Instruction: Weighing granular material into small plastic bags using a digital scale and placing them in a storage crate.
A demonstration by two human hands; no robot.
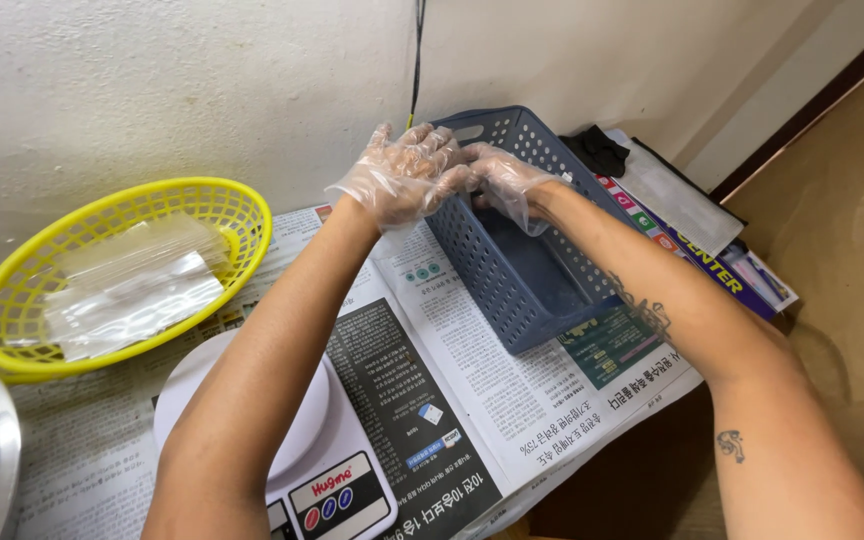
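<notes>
Blue basket directly beneath gloved left hand and right hand

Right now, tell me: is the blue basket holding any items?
No, the blue basket shows only its bare floor below both gloved hands.

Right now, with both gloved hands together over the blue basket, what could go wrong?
1. The left hand and right hand wear thin loose gloves; pulling at them might tear one.
2. The blue basket sits tilted against the wall, so it may tip or slide.
3. The left forearm hangs over the white scale and could press on it.
</notes>
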